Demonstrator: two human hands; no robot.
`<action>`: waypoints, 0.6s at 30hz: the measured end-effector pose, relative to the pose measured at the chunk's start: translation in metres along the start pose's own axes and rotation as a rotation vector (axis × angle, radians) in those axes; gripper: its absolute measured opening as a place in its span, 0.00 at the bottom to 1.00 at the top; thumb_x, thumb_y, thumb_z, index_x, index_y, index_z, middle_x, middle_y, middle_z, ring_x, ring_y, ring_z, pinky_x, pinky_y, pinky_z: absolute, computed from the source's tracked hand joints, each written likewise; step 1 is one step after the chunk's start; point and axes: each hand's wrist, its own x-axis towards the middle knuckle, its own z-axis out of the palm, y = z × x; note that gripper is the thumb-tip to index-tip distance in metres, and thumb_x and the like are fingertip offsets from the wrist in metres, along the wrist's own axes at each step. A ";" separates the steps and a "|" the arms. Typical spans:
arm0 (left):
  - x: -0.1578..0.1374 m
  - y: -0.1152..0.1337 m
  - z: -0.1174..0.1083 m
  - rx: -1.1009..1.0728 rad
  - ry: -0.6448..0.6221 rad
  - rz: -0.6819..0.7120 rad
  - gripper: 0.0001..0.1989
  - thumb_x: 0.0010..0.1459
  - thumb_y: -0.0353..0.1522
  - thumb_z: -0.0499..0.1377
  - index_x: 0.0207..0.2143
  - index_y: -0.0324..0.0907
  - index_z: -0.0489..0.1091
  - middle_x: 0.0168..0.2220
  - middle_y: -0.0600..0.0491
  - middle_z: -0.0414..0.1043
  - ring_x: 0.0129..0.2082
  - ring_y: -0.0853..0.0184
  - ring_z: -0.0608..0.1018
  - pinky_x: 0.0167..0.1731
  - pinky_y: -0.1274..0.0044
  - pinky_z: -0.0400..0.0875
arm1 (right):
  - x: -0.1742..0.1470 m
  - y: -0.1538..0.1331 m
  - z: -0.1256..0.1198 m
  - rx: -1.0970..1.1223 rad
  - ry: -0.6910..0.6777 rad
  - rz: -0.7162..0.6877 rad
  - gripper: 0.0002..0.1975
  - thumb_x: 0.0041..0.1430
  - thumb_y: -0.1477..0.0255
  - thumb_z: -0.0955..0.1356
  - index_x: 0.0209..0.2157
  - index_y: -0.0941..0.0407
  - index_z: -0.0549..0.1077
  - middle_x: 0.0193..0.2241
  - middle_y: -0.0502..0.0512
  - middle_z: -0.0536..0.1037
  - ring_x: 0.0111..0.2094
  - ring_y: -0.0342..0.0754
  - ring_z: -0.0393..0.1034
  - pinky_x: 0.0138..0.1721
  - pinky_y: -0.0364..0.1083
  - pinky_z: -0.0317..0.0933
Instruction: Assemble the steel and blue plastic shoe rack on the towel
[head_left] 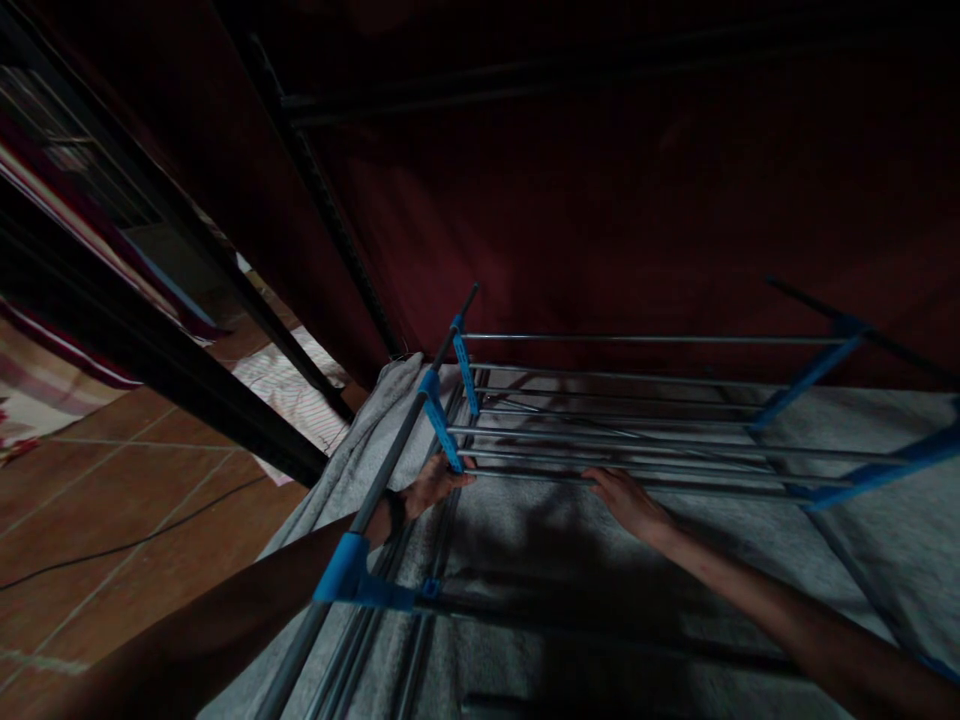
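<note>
— While we're handling the rack [645, 443] at four o'clock, where are we holding?
— Our left hand [433, 487], seven o'clock, is pinching a blue bracket [445, 428]; right hand [628, 503], four, is touching the front rod [540, 475], grip unclear. We're expecting light, stiff, slick tubing; favouring brackets.

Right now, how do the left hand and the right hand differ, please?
The left hand is at the lower end of a blue bracket, while the right hand has its fingers at a metal rod. The left hand has a dark band at its wrist; the right hand shows none. Both hands are ungloved.
</note>
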 end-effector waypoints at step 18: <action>0.010 -0.015 0.004 -0.015 0.027 -0.002 0.21 0.44 0.40 0.66 0.39 0.40 0.68 0.25 0.59 0.64 0.23 0.71 0.63 0.23 0.77 0.56 | -0.028 0.009 -0.030 0.009 0.115 -0.012 0.19 0.66 0.64 0.60 0.53 0.51 0.73 0.52 0.57 0.78 0.53 0.55 0.72 0.59 0.58 0.63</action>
